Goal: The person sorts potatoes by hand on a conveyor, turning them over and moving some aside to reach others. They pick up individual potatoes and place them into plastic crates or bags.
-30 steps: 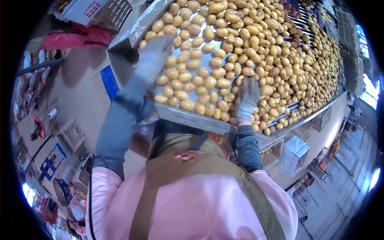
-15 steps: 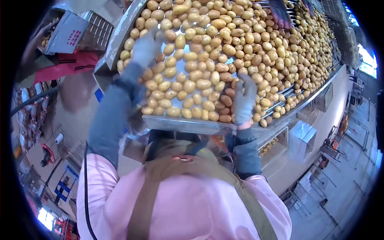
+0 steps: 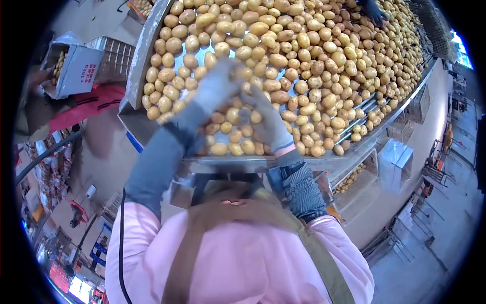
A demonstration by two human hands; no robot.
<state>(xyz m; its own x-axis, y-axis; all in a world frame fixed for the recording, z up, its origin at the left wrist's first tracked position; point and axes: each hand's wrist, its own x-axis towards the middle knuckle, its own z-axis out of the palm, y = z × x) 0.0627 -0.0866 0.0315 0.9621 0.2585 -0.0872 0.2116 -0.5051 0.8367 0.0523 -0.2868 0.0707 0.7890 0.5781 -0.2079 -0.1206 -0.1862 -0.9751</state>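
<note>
Yellow-brown potatoes cover the metal sorting table in front of me. My left hand, in a pale glove, reaches over potatoes in the middle of the near section; its fingers are smeared by motion. Beside it my right hand, gloved too, is low over the potatoes at the near edge. Its fingers are apart and point at the left hand, with a potato between thumb and fingers in this view. Grey sleeve covers run up both forearms.
A dark-gloved hand of another person is over the potatoes at the far side. On the left stand a white carton and a wire-like crate. Metal rollers show at the right edge, and a clear bin stands below.
Both hands have come closer together: the left moved right and a little nearer, the right moved left. The other person's hand has shifted right. Several potatoes lie differently.
</note>
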